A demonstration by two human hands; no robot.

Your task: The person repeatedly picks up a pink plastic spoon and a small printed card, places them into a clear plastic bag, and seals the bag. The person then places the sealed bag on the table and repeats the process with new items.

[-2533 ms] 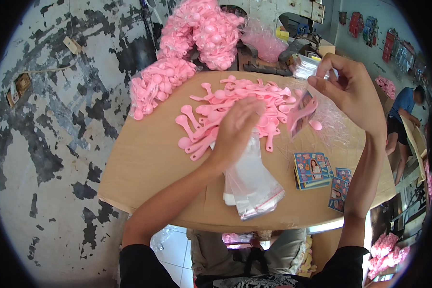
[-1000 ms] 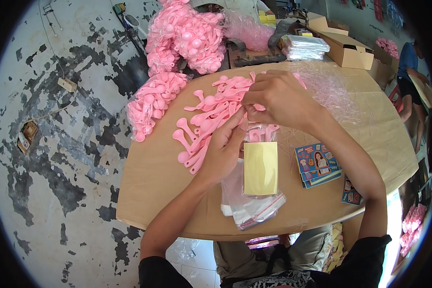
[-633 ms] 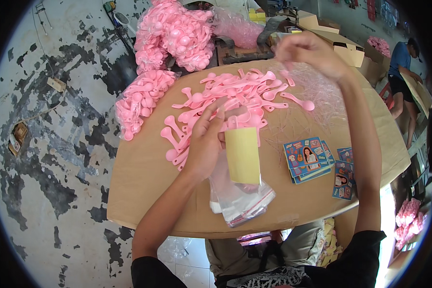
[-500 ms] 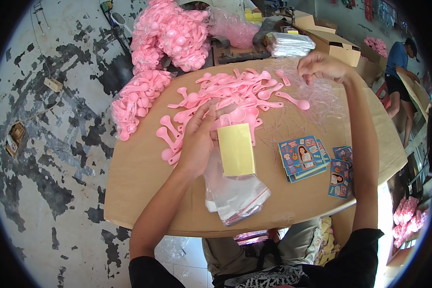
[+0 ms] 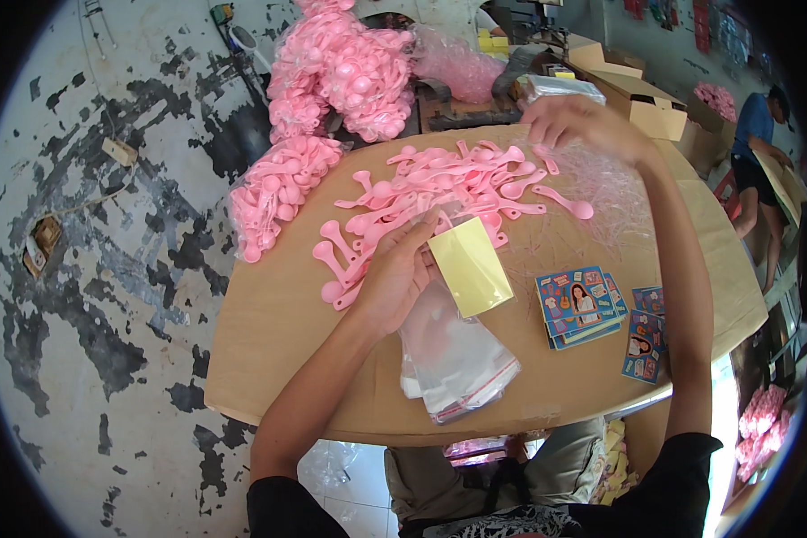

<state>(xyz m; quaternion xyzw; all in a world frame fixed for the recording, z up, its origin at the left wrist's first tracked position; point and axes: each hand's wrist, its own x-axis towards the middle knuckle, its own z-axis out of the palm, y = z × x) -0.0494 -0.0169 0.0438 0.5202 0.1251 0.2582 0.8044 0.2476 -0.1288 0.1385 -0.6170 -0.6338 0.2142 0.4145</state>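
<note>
Above the bench (image 5: 260, 345), the left hand (image 5: 402, 276) gripped a plastic-sleeved yellow card (image 5: 471, 266) at its three o'clock, pink spoons (image 5: 462, 172) heaped toward one o'clock. The right hand (image 5: 587, 130) hung at the card's one o'clock, too blurred to tell its grip.

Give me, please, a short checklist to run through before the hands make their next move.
1. Yellow card secure: ok, gripped in the left hand.
2. Right hand free: cannot tell, it is blurred.
3. Clear bags on the table: ok, below the yellow card.
4. Pink spoons in neat rows: not ok, they lie jumbled.
5. Blue cards in one stack: not ok, some lie apart.
</note>
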